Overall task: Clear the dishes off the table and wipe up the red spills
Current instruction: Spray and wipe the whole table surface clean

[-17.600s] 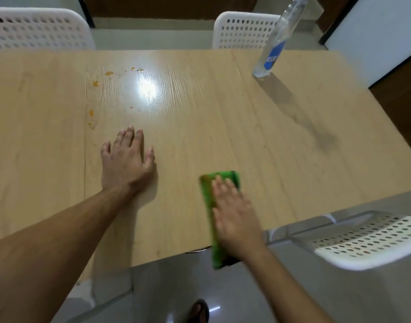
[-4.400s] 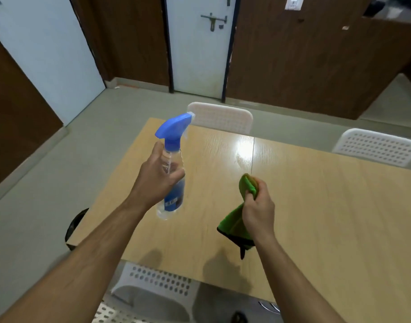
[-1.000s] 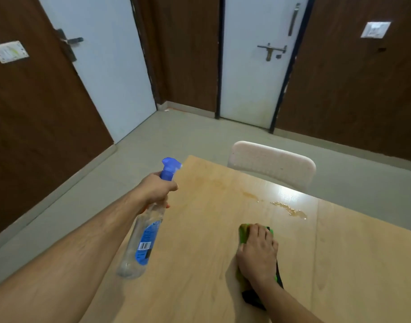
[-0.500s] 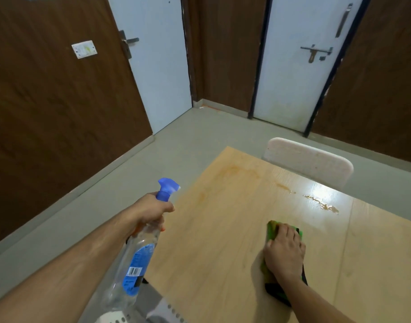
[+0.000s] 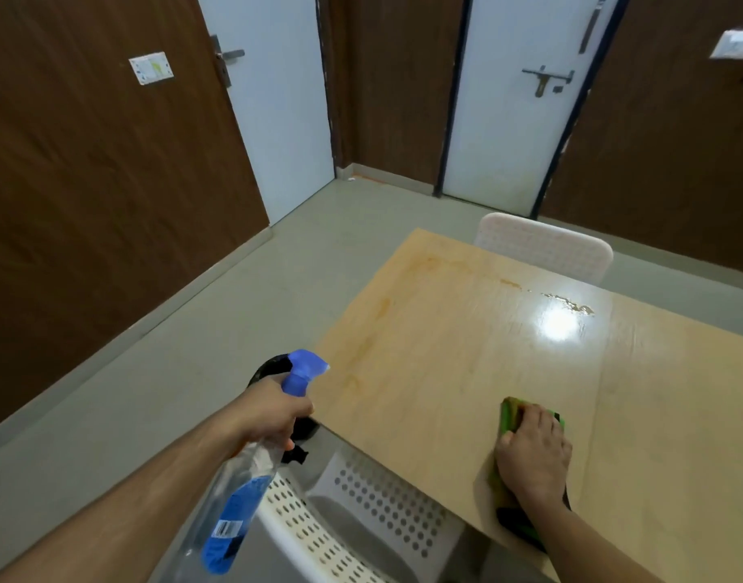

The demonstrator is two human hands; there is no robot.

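My left hand (image 5: 273, 414) grips a clear spray bottle (image 5: 235, 486) with a blue nozzle, held out over the floor just left of the table's near corner. My right hand (image 5: 534, 452) presses flat on a green cloth (image 5: 511, 414) lying on the light wooden table (image 5: 424, 355), close to its near edge. A wet reddish-orange spill (image 5: 569, 302) glistens at the far side of the table, near a light reflection. Faint orange smears (image 5: 378, 313) run along the table's left part. No dishes are in view.
A white perforated chair (image 5: 361, 511) stands tucked under the near edge below my hands. Another white chair (image 5: 542, 246) sits at the far side. Something black (image 5: 273, 366) lies on the floor behind my left hand. Two pale doors and brown walls enclose the grey floor.
My right hand has slid the green cloth back toward the table's near edge. My left hand with the bottle has drifted right, closer to the table corner. My view has shifted.
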